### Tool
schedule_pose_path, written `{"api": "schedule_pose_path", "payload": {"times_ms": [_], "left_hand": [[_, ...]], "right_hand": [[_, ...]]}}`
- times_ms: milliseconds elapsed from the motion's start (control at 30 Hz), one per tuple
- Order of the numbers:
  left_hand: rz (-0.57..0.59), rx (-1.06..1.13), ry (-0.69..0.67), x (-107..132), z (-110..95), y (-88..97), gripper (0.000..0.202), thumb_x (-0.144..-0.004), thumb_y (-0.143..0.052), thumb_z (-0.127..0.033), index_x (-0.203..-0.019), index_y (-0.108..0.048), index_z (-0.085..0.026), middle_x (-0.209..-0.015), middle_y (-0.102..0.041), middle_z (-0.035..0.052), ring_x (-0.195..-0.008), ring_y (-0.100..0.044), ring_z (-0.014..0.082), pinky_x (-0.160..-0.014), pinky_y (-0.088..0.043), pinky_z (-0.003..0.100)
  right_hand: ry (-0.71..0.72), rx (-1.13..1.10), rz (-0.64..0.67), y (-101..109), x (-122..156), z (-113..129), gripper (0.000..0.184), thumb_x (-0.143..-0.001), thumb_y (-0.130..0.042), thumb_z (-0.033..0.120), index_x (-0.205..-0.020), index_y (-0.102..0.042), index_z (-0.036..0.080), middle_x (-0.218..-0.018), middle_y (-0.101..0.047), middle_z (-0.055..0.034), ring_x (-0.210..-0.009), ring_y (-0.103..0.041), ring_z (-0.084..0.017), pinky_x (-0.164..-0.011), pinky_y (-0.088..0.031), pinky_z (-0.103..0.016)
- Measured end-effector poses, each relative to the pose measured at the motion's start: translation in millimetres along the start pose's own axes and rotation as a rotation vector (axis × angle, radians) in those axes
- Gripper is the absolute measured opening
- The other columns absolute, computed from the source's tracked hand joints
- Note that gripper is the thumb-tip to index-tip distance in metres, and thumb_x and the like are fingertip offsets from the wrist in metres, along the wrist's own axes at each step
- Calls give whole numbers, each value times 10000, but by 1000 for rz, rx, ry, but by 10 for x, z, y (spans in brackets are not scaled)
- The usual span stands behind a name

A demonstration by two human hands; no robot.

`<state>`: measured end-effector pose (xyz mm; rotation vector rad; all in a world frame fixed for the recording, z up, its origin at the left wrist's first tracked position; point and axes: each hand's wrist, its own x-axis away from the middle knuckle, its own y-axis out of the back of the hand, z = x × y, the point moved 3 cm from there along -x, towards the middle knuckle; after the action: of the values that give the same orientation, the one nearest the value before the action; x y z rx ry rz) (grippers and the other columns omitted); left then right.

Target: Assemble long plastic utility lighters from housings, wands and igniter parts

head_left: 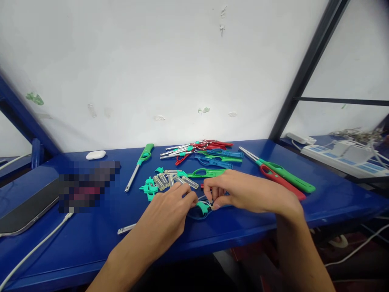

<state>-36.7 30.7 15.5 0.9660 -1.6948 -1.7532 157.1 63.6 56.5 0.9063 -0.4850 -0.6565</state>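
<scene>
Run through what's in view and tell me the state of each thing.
Blue lighter shell: open, trigger and wires exposed
Left hand: fingers bent, beside the trigger
Right hand: fingers curled, at the wires
Clear fuel tanks: loose; fill unclear
Teal triggers: loose, clustered
Red lighter parts: heaped, wires exposed
Blue shells at back: loose
Left green lighter: assembled
Right green lighter: assembled
Red lighter: assembled
Earbud case: shut
Power strip: adapter apparently plugged in

Bare along both forearms point(136, 247) and down to slender fingers point(189, 198); dressed in black clothing point(179, 275), too shadowed for detail.
</scene>
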Motion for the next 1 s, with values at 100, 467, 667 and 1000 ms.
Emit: {"api": "schedule_pose_path", "payload": {"times_ms": [100,467,667,1000], "left_hand": [[-2,-6,-8,-11,10,-20,241,-1044,-485,-65,-1080,-672,-213,-1081,-669,53,-984,-651,251,-737,-512,347],[-8,-48,-7,-25,32,-47,263,-1013,-495,-31,-1079,-672,-214,-1066,-665,54,-947,-670,244,-714,-523,335],[2,-70,-23,3,13,-29,363,-949,-492,29,-1091,-699,-233,-1082,-663,55,-889,-675,243,-677,-519,344],[-12,-106,-12,33,-97,27,212,-1035,-539,-143,-1030,-738,-217,-1039,-668,73,-822,-678,249,-583,-468,325]], "right_hand": [[3,-9,-3,-4,-8,-40,137,-922,-757,174,-892,-635,229,-790,-699,61,-723,-606,-122,-618,-383,-228],[-35,-22,3,-25,-65,-75,149,-912,-770,182,-890,-633,234,-816,-725,61,-732,-640,-126,-606,-408,-228],[-78,-11,17,-33,-81,-120,128,-930,-777,261,-902,-656,231,-767,-685,59,-696,-589,-126,-573,-379,-237],[-107,56,38,-31,-111,-139,80,-943,-760,290,-911,-747,218,-757,-691,39,-669,-568,-126,-578,-353,-255]]}}
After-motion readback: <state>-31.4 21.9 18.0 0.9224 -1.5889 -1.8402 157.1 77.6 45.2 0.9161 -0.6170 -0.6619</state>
